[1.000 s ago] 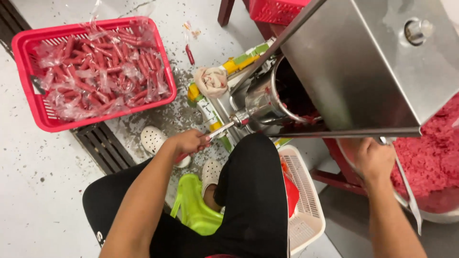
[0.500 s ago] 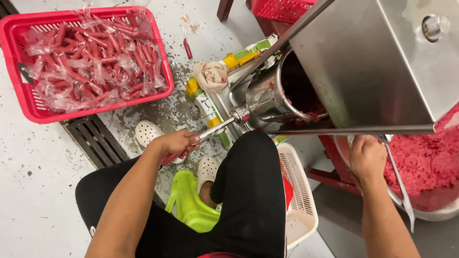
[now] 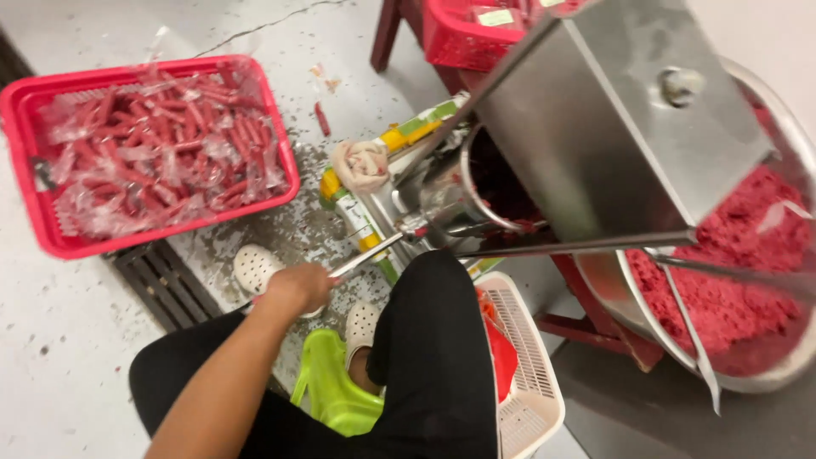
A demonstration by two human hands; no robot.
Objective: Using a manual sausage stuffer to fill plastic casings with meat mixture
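My left hand [image 3: 299, 287] is closed around the end of a thin metal crank handle [image 3: 371, 252]. The handle runs up to the front of a stainless steel sausage stuffer [image 3: 612, 127], whose round cylinder [image 3: 493, 183] looks dark and red inside. My right hand is out of view. A wide metal bowl of pink minced meat [image 3: 731, 280] stands under the right side of the machine, with a metal utensil [image 3: 693, 336] resting in it. I sit on a green stool [image 3: 336, 393] with my black-trousered knee in front of the machine.
A red basket [image 3: 21, 119] full of wrapped red sausages lies on the floor at the left. A floor drain grate [image 3: 166, 285] runs beside my white clog [image 3: 255, 268]. A white basket [image 3: 531, 382] stands by my right knee, and a red crate [image 3: 472, 30] sits at the top.
My left hand has swung the crank handle down and to the left. My right hand, earlier resting by the bowl's rim, has left the view, and the view has shifted.
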